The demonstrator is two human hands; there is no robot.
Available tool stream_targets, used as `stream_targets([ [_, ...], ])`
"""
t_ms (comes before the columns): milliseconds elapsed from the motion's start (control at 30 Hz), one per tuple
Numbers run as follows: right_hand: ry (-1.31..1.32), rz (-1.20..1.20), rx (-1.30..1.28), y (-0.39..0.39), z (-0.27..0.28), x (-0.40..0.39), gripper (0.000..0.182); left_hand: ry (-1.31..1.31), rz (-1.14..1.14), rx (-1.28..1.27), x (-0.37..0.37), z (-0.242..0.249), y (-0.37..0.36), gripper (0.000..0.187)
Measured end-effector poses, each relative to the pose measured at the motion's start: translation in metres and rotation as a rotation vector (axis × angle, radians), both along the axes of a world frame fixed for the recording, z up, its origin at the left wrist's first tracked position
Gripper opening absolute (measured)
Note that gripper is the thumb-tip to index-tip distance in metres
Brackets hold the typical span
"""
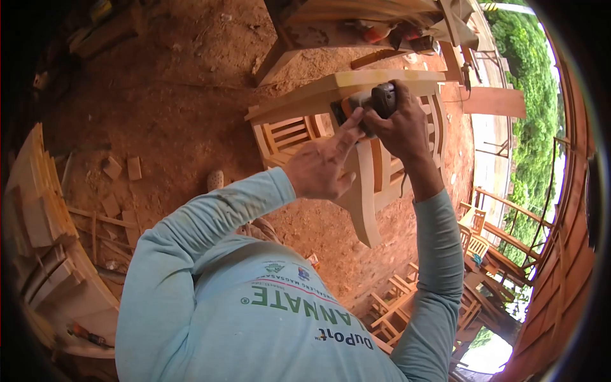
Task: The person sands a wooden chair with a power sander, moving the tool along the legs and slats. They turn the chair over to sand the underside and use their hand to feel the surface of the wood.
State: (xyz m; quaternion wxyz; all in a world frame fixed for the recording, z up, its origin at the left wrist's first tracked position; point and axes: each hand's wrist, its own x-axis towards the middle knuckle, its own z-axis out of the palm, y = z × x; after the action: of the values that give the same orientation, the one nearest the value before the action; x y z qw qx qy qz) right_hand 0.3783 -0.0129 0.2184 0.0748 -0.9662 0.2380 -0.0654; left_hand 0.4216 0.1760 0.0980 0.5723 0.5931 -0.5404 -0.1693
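Note:
In the head view, my right hand (405, 125) is wrapped round the dark rear grip of a power sander (384, 99), which has an orange and black body. The sander rests against the pale wooden chair (360, 184), on the part near its upper curved rail. My left hand (321, 162) reaches in from the left with its fingers stretched out and apart. Its index fingertip is right at the sander's side, close to my right fingers. The sander's underside is hidden. Slatted parts of the chair show beneath and beside both hands.
A wooden workbench (356, 25) with tools and small items stands just beyond the chair. Stacked boards (44, 191) and offcuts (133, 168) lie at the left. Several chair frames (398, 309) stand at lower right. The ground (191, 83) is reddish dirt.

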Motion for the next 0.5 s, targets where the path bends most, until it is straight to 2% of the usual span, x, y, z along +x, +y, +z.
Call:
stream_targets([
  [67,0.001,-0.006,0.038,-0.006,-0.003,-0.001,0.077,-0.049,0.030,-0.027,0.004,-0.007,-0.005,0.094],
  [167,0.116,-0.014,0.105,-0.008,0.011,-0.007,0.077,0.090,-0.112,0.120,-0.002,0.014,0.008,0.098],
  [300,0.239,0.000,0.206,-0.008,0.033,-0.012,0.075,0.134,-0.137,0.066,-0.017,0.020,0.011,0.099],
  [400,0.233,-0.006,0.082,-0.005,0.028,0.000,0.073,0.105,-0.114,0.087,-0.010,0.019,0.011,0.098],
  [500,0.183,-0.021,0.090,-0.006,0.019,0.014,0.075,0.037,-0.067,0.076,0.008,0.009,0.006,0.094],
])
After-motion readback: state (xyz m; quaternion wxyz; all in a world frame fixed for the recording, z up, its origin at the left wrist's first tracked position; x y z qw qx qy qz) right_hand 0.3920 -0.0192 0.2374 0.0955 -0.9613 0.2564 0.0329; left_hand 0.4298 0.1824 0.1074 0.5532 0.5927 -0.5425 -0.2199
